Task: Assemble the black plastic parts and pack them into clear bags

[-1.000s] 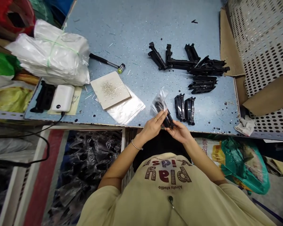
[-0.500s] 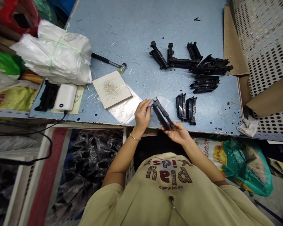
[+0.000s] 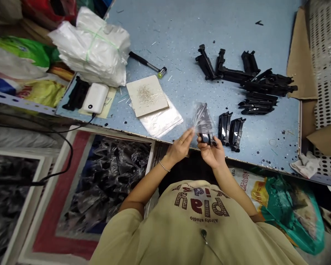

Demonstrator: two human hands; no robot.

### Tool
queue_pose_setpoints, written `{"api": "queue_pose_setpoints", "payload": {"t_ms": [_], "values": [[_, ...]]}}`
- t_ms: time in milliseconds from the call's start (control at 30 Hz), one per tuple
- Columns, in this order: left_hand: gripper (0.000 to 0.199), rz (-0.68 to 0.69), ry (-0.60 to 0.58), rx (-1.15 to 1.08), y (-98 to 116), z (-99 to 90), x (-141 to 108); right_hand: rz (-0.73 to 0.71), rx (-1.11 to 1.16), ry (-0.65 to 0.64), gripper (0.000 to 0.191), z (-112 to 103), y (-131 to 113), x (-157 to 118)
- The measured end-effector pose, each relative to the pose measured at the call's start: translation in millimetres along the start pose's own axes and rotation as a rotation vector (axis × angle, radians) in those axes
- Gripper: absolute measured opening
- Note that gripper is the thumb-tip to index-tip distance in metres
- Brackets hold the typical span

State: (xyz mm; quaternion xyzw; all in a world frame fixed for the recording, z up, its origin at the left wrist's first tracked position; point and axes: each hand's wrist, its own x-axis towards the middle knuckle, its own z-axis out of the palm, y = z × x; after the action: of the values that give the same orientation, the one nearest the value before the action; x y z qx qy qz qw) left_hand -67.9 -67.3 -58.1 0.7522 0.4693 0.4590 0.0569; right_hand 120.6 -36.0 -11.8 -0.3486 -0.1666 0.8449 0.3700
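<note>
My left hand [image 3: 182, 143] pinches the edge of a clear plastic bag [image 3: 200, 115] at the table's front edge. Inside that bag is most of a black plastic part [image 3: 206, 138], and its near end sticks out. My right hand [image 3: 213, 150] grips this near end between thumb and fingers. Two more black parts [image 3: 231, 130] lie side by side just right of my right hand. A stack of flat clear bags [image 3: 169, 121] rests left of the held bag, partly under a square board [image 3: 146, 96] with brown specks.
More black parts [image 3: 253, 79] lie in a loose group at the right. A small hammer [image 3: 149, 64] lies behind the board. At the left are a tied bundle of bags [image 3: 99, 48] and a white power bank [image 3: 96, 98]. Below stands a crate [image 3: 113, 173] of bagged black parts.
The black part, bare before, is now mostly inside the clear bag. My left hand has closed on the bag's edge. The whole view has shifted, moving the table things rightward.
</note>
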Motion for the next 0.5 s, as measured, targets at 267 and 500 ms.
{"api": "queue_pose_setpoints", "payload": {"t_ms": [267,500], "values": [[0.054,0.148,-0.226,-0.034,20.9,-20.7,17.4,-0.463,-0.998,0.177,0.042,11.9,17.7,-5.2],[0.031,-0.238,-0.255,-0.054,64.5,-129.9,-3.4,-0.152,-0.99,-0.388,0.049,18.3,1.8,-20.8]]}}
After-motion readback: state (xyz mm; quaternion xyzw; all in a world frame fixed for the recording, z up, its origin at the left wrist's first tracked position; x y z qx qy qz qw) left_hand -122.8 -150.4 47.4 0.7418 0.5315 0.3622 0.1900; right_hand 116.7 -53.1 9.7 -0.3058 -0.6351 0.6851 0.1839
